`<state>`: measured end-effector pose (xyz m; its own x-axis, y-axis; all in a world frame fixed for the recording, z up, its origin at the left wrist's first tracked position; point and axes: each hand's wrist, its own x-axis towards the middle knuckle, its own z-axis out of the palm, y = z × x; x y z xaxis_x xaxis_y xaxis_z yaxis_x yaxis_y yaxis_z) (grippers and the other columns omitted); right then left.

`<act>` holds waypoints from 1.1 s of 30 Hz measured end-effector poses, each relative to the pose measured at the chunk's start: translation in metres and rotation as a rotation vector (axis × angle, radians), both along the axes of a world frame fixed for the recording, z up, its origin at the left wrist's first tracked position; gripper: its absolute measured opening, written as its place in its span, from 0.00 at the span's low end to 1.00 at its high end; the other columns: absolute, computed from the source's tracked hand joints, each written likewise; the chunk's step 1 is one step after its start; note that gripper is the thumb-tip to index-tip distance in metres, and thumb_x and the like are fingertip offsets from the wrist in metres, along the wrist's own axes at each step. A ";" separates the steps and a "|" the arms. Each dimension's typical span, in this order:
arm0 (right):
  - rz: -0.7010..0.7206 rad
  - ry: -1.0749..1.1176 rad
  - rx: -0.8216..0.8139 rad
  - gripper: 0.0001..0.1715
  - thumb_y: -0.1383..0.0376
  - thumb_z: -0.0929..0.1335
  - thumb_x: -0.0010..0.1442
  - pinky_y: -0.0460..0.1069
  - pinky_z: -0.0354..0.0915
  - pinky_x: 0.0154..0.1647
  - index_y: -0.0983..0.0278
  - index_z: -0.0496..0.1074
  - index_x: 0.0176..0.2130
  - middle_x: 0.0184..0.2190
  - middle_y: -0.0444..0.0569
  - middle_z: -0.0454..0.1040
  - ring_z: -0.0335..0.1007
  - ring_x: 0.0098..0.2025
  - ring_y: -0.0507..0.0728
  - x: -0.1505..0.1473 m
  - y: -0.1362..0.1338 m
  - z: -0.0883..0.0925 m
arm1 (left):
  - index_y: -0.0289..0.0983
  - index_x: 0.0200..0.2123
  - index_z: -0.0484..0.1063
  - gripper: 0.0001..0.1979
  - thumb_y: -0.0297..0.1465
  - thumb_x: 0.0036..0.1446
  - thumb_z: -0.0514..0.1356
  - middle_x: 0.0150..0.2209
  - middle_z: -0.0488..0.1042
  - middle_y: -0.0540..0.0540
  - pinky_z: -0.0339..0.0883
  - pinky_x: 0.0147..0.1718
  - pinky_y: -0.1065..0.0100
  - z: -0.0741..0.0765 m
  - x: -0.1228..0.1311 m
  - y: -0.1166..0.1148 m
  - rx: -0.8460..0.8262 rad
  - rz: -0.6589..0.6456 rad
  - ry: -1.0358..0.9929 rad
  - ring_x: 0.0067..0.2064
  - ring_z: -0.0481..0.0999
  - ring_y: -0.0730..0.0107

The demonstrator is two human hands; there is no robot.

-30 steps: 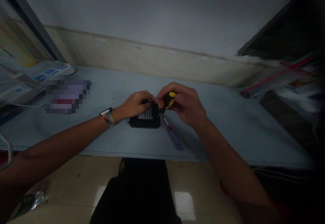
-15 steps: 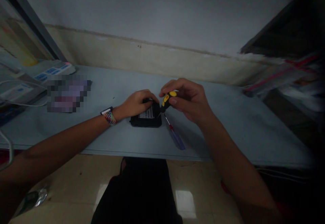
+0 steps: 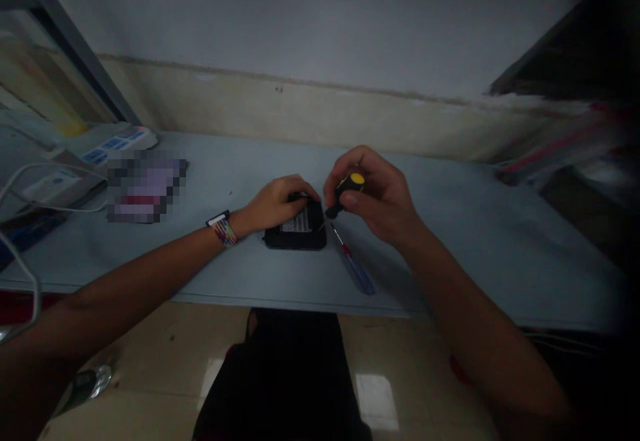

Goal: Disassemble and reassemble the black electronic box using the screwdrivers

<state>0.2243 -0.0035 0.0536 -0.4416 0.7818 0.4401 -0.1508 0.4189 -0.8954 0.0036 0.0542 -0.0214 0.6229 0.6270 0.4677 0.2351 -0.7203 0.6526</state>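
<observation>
A flat black case (image 3: 296, 241) with a pale printed label lies on the table in front of me. My left hand (image 3: 277, 202) is closed over its far left part, fingers curled on the upper edge and thumb along the top. In my right hand (image 3: 384, 194) is a short black-and-yellow screwdriver (image 3: 345, 192), pinched between thumb and fingers. Its handle tilts up to the right, and its thin shaft points down at the case's right edge; whether the tip touches is too dark to tell. A second screwdriver (image 3: 359, 271), with a translucent purple handle, lies just right of the case.
A phone-like object (image 3: 147, 191), blurred out, lies on the left of the table (image 3: 230, 154). Behind it are a white power strip (image 3: 120, 142) and a white cable (image 3: 37, 168). Transparent plastic with red edging (image 3: 555, 141) is at the right. A wall borders the back.
The black-and-yellow screwdriver has turned in my right fingers, so its yellow end faces me more. My left hand keeps its place on the case. The whole view has shifted slightly.
</observation>
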 end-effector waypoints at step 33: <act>0.068 0.006 0.065 0.18 0.59 0.81 0.65 0.45 0.68 0.33 0.63 0.74 0.45 0.35 0.45 0.80 0.76 0.34 0.51 -0.001 -0.001 0.003 | 0.36 0.41 0.79 0.05 0.27 0.67 0.61 0.40 0.82 0.46 0.74 0.45 0.64 -0.001 -0.001 0.001 -0.010 0.001 -0.012 0.42 0.80 0.66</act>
